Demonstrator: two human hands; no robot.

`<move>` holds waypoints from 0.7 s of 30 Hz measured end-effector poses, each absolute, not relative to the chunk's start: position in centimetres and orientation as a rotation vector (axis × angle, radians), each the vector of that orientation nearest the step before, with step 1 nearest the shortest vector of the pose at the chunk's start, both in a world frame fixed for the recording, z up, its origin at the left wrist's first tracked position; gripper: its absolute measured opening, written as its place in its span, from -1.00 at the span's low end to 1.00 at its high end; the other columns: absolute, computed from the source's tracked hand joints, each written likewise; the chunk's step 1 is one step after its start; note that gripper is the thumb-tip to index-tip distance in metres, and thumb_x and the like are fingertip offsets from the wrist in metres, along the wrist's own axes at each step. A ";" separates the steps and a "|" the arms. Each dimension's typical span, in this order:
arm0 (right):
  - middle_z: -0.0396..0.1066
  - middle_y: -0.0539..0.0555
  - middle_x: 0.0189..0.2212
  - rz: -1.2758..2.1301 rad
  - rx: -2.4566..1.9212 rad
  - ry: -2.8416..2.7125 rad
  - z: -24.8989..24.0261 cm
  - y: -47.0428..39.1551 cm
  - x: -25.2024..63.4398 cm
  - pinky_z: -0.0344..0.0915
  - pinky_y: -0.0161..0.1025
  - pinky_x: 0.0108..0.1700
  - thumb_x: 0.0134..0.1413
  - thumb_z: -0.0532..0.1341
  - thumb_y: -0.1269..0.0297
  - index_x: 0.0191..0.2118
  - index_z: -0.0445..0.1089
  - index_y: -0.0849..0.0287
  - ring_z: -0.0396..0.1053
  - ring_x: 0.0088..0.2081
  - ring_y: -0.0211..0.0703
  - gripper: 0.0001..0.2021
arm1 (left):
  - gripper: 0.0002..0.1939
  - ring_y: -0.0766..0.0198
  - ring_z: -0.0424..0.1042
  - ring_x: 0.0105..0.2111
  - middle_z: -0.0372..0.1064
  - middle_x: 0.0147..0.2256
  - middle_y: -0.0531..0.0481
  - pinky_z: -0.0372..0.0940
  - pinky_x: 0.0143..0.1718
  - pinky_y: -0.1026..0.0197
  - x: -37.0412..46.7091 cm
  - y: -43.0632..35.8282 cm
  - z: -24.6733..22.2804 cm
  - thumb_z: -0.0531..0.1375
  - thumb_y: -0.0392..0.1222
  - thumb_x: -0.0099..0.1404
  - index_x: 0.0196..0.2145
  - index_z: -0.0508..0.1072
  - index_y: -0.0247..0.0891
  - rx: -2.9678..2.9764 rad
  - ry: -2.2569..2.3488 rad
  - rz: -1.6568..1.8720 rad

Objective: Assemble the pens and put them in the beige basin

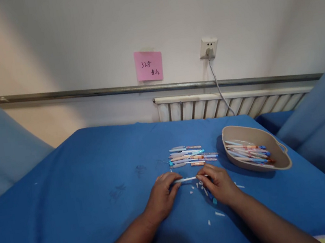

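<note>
A handwritten note on the far wall (81, 39)
On the pink note (149, 68) I read "32"; the characters after and below it I cannot make out.

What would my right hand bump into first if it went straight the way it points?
Probably the pens laid out just beyond: your right hand points forward and to the left, pinching the white stick. One picture makes depth hard to judge, so it might pass above them.

One white pen (187, 179) between left hand (163, 193) and right hand (219, 183); beyond them, about a dozen pens (187, 158); rightward, one basket (249, 131).
</note>
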State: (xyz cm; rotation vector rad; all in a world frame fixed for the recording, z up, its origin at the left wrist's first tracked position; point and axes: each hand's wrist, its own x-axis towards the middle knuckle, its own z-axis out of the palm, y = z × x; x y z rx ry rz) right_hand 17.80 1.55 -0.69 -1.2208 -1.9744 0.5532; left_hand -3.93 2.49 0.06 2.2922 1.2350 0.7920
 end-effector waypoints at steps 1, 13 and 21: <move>0.37 0.00 -0.45 0.560 -1.227 -1.993 -0.6 1.4 17.6 0.17 -0.31 -0.31 0.18 0.06 0.29 -0.36 0.35 0.13 0.33 -0.37 -0.22 -0.83 | -0.84 0.26 0.35 -0.17 0.40 -0.23 0.03 0.20 -0.09 0.20 -3.8 2.4 0.2 0.07 -0.22 0.31 -0.19 0.40 -0.16 2.312 1.212 0.787; 0.43 0.09 -0.20 0.692 -1.287 -2.125 0.5 -1.0 14.8 0.19 -0.27 -0.18 0.23 -0.06 0.39 -0.08 0.17 0.14 0.38 -0.17 -0.13 -0.81 | -0.74 0.21 0.37 -0.18 0.41 -0.18 -0.02 0.26 -0.13 0.18 -3.0 0.4 0.6 0.09 -0.21 0.29 -0.04 0.27 -0.16 2.394 1.153 0.821; 0.42 0.04 -0.40 0.733 -1.295 -2.045 0.0 -0.9 14.6 0.18 -0.29 -0.32 0.23 -0.04 0.29 -0.03 0.16 0.16 0.38 -0.35 -0.16 -0.78 | -0.64 0.20 0.37 -0.13 0.41 -0.18 -0.01 0.26 -0.06 0.13 -2.9 0.3 0.6 0.09 -0.22 0.28 0.03 0.19 -0.13 2.351 1.145 0.824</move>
